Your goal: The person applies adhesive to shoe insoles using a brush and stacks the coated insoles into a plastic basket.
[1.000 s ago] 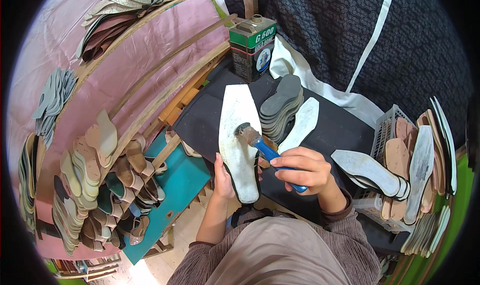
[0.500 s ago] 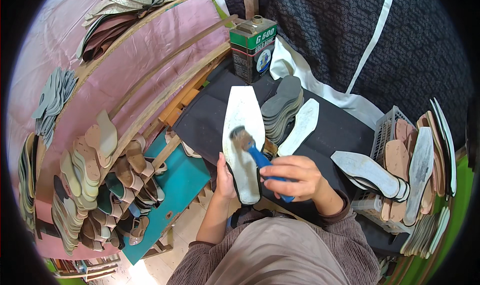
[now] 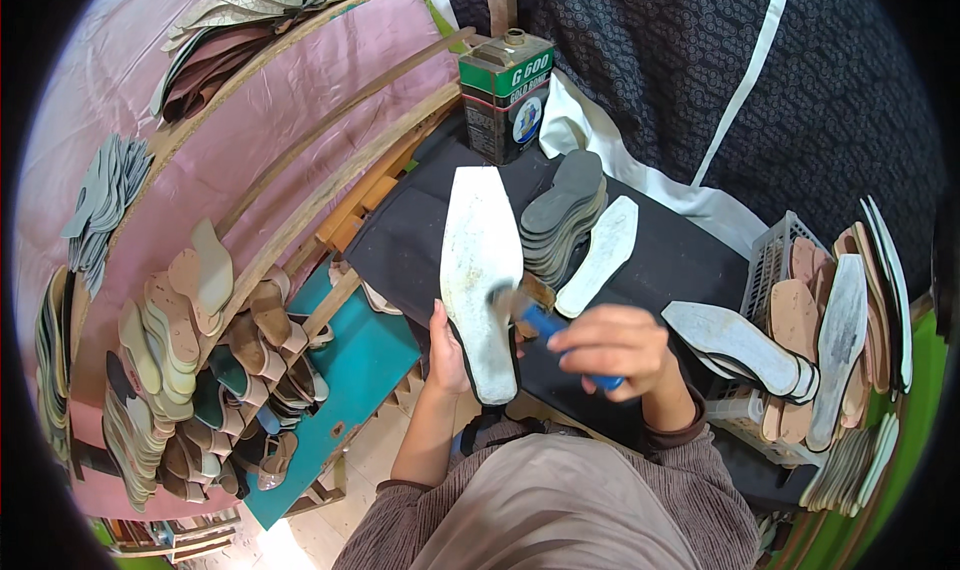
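My left hand (image 3: pixel 447 358) is closed round the lower left edge of a long white insole (image 3: pixel 480 235) with a dark rim, holding it up over the black table. Some of its fingers are hidden behind the insole. In my right hand (image 3: pixel 622 348) is a blue-handled brush (image 3: pixel 543 320), slightly blurred by motion, whose brown bristles are at the insole's right edge near the middle. Just beyond, a stack of grey insoles (image 3: pixel 562 210) lies on the table (image 3: pixel 665 255), with a single white insole (image 3: pixel 602 255) beside it.
A green and black metal can (image 3: pixel 506 100) stands at the table's back. White insoles (image 3: pixel 740 348) lie at the right, near a grey plastic basket (image 3: pixel 765 255) with more insoles. Wooden rails (image 3: pixel 330 160), a teal board (image 3: pixel 365 370) and racks with several shoes (image 3: pixel 250 345) are at the left.
My right hand and the brush have moved right and slightly down, from the insole's middle to its right edge. The held insole has shifted slightly left and up.
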Demonstrator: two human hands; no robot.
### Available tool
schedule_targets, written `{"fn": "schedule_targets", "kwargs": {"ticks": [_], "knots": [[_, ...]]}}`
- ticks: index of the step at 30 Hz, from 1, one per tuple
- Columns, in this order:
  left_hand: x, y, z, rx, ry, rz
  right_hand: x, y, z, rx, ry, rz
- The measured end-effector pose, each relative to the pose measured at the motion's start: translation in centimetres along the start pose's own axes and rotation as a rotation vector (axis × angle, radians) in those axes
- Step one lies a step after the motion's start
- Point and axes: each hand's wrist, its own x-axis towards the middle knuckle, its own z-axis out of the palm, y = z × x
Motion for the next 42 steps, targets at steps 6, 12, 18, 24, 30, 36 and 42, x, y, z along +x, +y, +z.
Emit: {"fn": "schedule_targets", "kwargs": {"ticks": [6, 12, 18, 24, 30, 36, 42], "knots": [[0.1, 0.3, -0.3, -0.007, -0.031, 0.02, 0.2, 0.0, -0.3, -0.05, 0.09, 0.048], [0.6, 0.5, 0.7, -0.235, -0.035, 0.035, 0.2, -0.3, 0.4, -0.061, 0.027, 0.004], [0.6, 0.0, 0.8, -0.168, -0.024, 0.043, 0.1, -0.8, 0.9, -0.001, 0.01, 0.021], [0.8, 0.1, 1.1, -0.023, 0.08, 0.037, -0.1, -0.7, 2.1, -0.087, 0.062, -0.027], [1.4, 0.1, -0.2, -0.014, 0.023, 0.04, -0.9, -1.9, 3.1, 0.108, -0.104, 0.073], [1.9, 0.5, 1.1, 0.022, 0.078, 0.065, 0.1, -0.3, 3.4, -0.077, 0.079, -0.078], [2.7, 2.3, 0.0, -0.131, 0.037, 0.168, -1.8, -2.2, 4.3, 0.089, -0.086, -0.004]]}}
